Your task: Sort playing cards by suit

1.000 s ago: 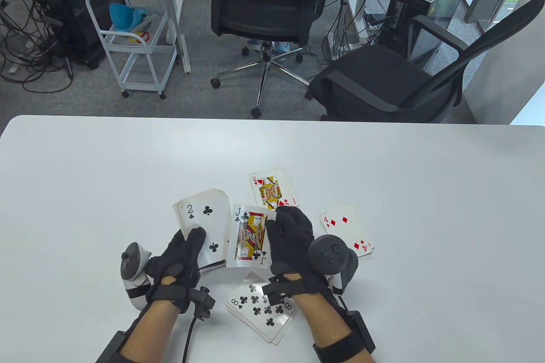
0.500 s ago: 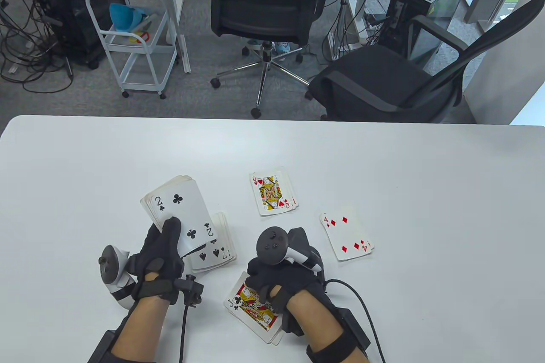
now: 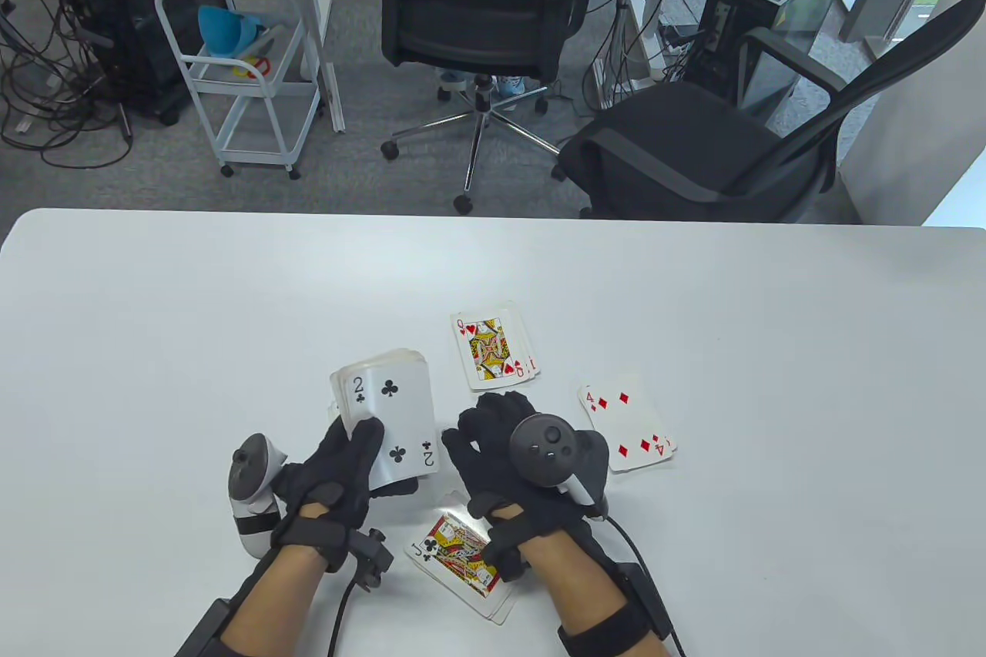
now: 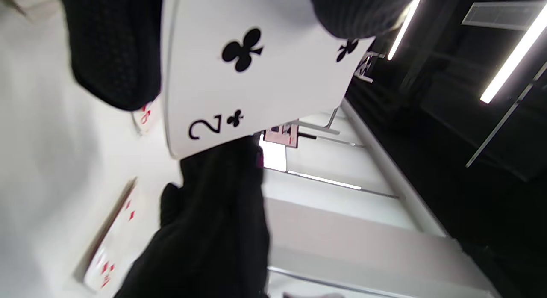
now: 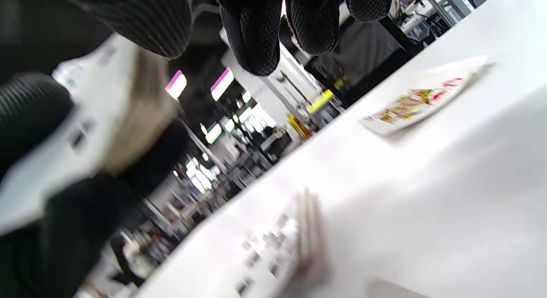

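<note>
While thick, the deck (image 3: 393,410) fills the left hand (image 3: 339,464).

Left hand (image 3: 339,468) holds the deck (image 3: 389,410); right hand (image 3: 501,449) hovers empty beside it.

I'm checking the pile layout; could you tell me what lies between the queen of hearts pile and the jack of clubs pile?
The right hand hovers there, over bare table, in the table view.
</note>
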Demonstrator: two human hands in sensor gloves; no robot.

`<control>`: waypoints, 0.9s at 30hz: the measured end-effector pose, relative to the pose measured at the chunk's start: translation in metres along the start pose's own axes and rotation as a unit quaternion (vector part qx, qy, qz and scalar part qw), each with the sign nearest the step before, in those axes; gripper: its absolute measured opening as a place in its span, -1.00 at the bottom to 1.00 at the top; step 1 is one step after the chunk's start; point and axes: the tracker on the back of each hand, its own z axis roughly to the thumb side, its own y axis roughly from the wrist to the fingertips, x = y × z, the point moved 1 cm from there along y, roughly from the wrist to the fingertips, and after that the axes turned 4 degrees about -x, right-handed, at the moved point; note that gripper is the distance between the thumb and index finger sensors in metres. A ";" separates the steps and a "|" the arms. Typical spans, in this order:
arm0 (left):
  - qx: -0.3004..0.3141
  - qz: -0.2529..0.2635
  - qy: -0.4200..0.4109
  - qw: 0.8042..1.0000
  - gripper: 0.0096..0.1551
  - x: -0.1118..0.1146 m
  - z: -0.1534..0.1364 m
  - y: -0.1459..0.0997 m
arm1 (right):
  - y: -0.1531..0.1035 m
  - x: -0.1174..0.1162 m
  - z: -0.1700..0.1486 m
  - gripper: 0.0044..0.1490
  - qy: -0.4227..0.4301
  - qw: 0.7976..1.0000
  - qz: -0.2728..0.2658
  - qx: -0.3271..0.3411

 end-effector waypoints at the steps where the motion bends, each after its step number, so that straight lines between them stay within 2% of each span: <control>1: 0.001 -0.003 0.009 1.000 -0.33 0.002 0.000 0.000 | -0.001 0.001 0.000 -0.34 0.016 1.000 -0.012 0.003; 5: -0.004 -0.022 0.043 0.999 -0.32 0.008 0.001 0.002 | -0.003 0.008 -0.001 -0.33 0.074 0.995 -0.058 0.019; 10: -0.014 -0.035 0.050 0.998 -0.32 0.010 -0.003 0.003 | -0.005 0.007 0.002 -0.24 0.068 0.996 -0.060 0.017; 13: -0.017 -0.041 0.046 0.998 -0.33 0.012 -0.004 0.003 | -0.005 0.005 0.003 -0.26 0.057 0.997 -0.056 0.015; 17: -0.021 -0.046 0.048 0.998 -0.33 0.014 -0.004 0.001 | -0.005 0.007 0.002 -0.38 0.051 0.995 -0.081 0.016; 21: -0.021 -0.047 0.056 0.997 -0.33 0.014 -0.004 0.002 | -0.006 0.007 0.002 -0.33 0.053 0.994 -0.089 0.015; 27: -0.023 -0.047 0.058 0.997 -0.33 0.013 -0.005 0.002 | -0.008 0.010 0.004 -0.45 0.073 0.991 -0.111 0.028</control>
